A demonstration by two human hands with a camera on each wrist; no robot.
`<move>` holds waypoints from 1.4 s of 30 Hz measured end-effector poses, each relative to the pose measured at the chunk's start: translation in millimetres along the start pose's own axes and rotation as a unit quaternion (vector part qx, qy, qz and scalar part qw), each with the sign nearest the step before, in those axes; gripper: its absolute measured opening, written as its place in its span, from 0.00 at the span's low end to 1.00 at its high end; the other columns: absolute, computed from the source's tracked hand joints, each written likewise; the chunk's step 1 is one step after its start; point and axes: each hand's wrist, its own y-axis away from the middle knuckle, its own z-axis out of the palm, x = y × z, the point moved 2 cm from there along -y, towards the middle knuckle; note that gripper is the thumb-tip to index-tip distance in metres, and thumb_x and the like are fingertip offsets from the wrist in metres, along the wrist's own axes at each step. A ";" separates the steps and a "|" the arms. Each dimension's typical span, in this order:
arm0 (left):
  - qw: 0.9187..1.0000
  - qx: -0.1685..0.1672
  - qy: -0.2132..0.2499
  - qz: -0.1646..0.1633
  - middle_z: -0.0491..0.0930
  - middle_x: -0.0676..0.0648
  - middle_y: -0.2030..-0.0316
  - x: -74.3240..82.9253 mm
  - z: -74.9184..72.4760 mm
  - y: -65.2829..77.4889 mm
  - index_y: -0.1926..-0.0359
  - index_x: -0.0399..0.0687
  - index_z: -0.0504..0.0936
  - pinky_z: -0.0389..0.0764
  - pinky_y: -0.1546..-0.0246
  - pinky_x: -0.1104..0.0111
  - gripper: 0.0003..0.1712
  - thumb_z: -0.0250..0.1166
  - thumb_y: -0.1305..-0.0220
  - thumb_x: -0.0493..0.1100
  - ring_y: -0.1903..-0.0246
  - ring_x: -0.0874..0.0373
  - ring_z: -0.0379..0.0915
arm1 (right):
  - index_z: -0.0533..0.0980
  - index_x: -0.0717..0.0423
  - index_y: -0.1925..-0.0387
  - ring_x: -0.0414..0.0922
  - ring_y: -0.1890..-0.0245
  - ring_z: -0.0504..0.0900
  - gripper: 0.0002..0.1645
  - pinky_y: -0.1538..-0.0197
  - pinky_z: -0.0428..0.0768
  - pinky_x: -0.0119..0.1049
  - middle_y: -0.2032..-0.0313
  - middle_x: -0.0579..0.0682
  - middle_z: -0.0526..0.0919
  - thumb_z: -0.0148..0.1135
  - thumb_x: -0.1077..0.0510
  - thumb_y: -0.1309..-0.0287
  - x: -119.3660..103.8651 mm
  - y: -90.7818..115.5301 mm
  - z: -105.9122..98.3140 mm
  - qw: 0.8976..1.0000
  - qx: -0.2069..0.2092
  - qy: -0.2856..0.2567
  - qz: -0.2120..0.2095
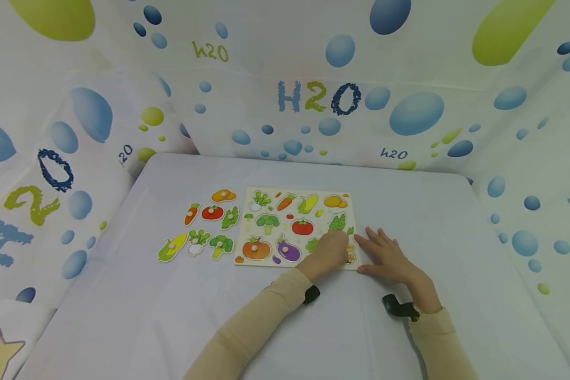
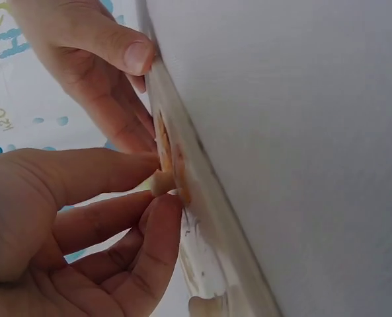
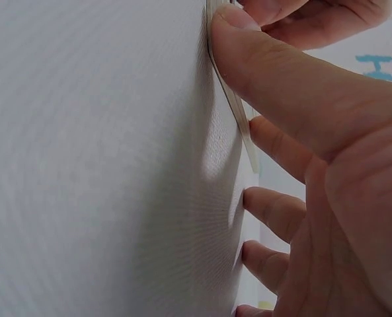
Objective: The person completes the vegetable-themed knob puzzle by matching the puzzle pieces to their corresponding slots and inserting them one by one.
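Note:
A wooden vegetable puzzle board (image 1: 285, 211) lies flat on the table. Over its lower right part is my left hand (image 1: 330, 253), whose thumb and fingers pinch the small wooden knob (image 2: 159, 183) of a puzzle piece. That piece shows a little orange-brown in the left wrist view and is mostly hidden by the fingers. My right hand (image 1: 389, 258) rests with spread fingers at the board's right edge, its thumb (image 3: 238, 49) touching the near corner. A pumpkin piece (image 1: 261, 254) and an eggplant piece (image 1: 292, 253) with knobs sit in the bottom row.
Loose knobbed pieces lie left of the board: corn (image 1: 171, 250), radish (image 1: 196, 248), broccoli (image 1: 223, 243), carrot (image 1: 191, 215), tomato (image 1: 209, 212), a green vegetable (image 1: 229, 220) and a yellow-orange one (image 1: 220, 196). A white cloth covers the table (image 1: 147, 316); patterned curtains surround it.

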 end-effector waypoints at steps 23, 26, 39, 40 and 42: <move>0.990 0.084 0.095 -0.061 0.81 0.47 0.63 -94.6 -88.4 83.8 0.45 0.44 0.82 0.75 0.65 0.68 0.21 0.67 0.39 0.43 0.65 0.57 0.72 | 0.61 0.53 0.28 0.73 0.28 0.42 0.49 0.37 0.43 0.77 0.27 0.69 0.51 0.69 0.42 0.47 0.2 -0.8 0.8 1.000 -0.016 0.021 0.011; 0.986 0.101 0.102 -0.082 0.81 0.45 0.62 -113.6 -99.9 95.7 0.46 0.42 0.82 0.76 0.64 0.67 0.20 0.68 0.39 0.42 0.63 0.55 0.73 | 0.61 0.54 0.29 0.74 0.28 0.43 0.49 0.37 0.44 0.77 0.27 0.69 0.51 0.69 0.42 0.47 1.1 -1.2 0.2 1.000 -0.016 0.025 0.009; 0.975 0.126 0.086 -0.164 0.81 0.40 0.60 -179.8 -115.8 132.4 0.48 0.37 0.82 0.78 0.59 0.59 0.19 0.67 0.39 0.39 0.61 0.49 0.74 | 0.61 0.53 0.28 0.73 0.28 0.42 0.49 0.36 0.42 0.76 0.27 0.68 0.51 0.69 0.41 0.47 2.0 -1.7 -0.3 1.000 -0.017 0.021 0.016; 0.974 0.124 0.082 -0.170 0.81 0.40 0.60 -183.7 -115.0 134.2 0.48 0.37 0.82 0.77 0.59 0.59 0.19 0.67 0.40 0.39 0.61 0.49 0.74 | 0.61 0.53 0.28 0.73 0.28 0.42 0.49 0.36 0.43 0.76 0.27 0.68 0.51 0.69 0.41 0.47 2.1 -1.8 -0.2 0.999 -0.017 0.022 0.016; 0.974 0.118 0.077 -0.179 0.81 0.40 0.61 -189.6 -113.6 137.4 0.49 0.37 0.82 0.76 0.60 0.59 0.19 0.66 0.40 0.39 0.62 0.49 0.73 | 0.61 0.53 0.28 0.73 0.28 0.42 0.49 0.36 0.43 0.76 0.27 0.68 0.51 0.69 0.41 0.47 2.3 -2.0 0.1 0.999 -0.017 0.023 0.015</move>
